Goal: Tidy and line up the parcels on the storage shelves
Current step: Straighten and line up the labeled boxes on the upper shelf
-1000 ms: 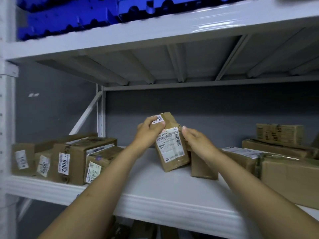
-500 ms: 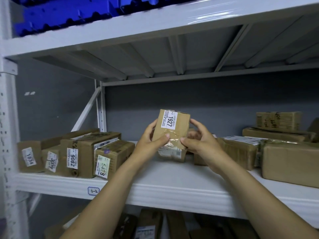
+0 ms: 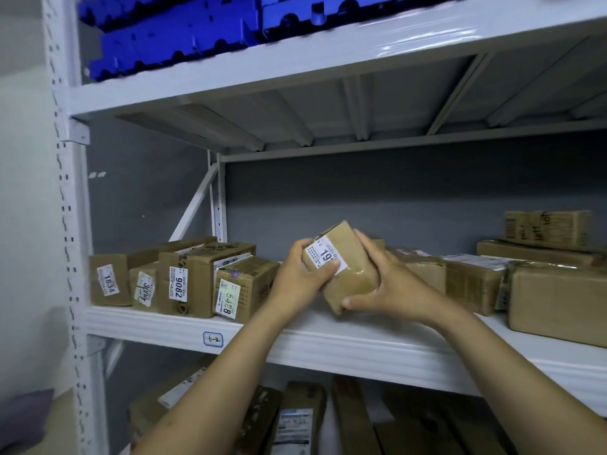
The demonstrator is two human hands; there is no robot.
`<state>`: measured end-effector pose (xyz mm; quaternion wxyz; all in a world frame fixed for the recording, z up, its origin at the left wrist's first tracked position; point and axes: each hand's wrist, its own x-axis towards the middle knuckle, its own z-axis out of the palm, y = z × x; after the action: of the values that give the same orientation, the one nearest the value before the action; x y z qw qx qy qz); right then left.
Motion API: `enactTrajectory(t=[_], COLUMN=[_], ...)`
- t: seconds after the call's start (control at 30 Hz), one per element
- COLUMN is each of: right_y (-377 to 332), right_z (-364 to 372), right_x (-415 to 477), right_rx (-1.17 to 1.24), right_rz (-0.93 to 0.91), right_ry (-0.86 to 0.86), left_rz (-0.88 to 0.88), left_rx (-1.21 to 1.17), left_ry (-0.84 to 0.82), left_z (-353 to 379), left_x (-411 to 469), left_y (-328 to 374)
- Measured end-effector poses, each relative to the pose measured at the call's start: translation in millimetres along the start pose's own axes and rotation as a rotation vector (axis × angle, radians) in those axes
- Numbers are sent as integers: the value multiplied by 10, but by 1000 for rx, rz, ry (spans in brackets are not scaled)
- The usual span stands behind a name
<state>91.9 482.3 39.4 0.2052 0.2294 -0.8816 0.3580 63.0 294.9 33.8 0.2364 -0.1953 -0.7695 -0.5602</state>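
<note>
Head view: the parcel [image 3: 345, 267], upright half a second ago, is now tipped and lowered near the shelf's [image 3: 328, 343] front edge, right of the labelled row [image 3: 184, 284], with the left hand [image 3: 299, 280] and right hand [image 3: 391, 287] both gripping it, so set-down seems close.

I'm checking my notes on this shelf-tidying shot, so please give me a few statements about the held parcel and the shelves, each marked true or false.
1. Both the left hand and the right hand grip the small brown cardboard parcel with a white label. True.
2. That parcel is held level and upright. False: it is tilted.
3. The brown cardboard box labelled 9082 stands on the left part of the white metal shelf. True.
4. The blue plastic crates lie on the shelf below the hands. False: they lie on the shelf above.
</note>
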Motion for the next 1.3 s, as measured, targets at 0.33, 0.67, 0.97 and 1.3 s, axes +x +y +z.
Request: enactTrajectory(t=[0.33, 0.67, 0.97, 1.3], right_y=[-162, -25, 31, 122], right_z=[260, 248, 33, 86], right_x=[-177, -285, -294, -240], right_rx=[-641, -575, -372, 3], right_rz=[-72, -99, -311, -86], right_ry=[232, 264, 104, 315], left_rz=[-47, -36, 160, 276], left_rx=[15, 83, 318, 413], left_ry=[106, 140, -312, -7], left_z=[-56, -9, -158, -113], left_x=[-253, -410, -428, -413], left_y=[74, 149, 140, 52])
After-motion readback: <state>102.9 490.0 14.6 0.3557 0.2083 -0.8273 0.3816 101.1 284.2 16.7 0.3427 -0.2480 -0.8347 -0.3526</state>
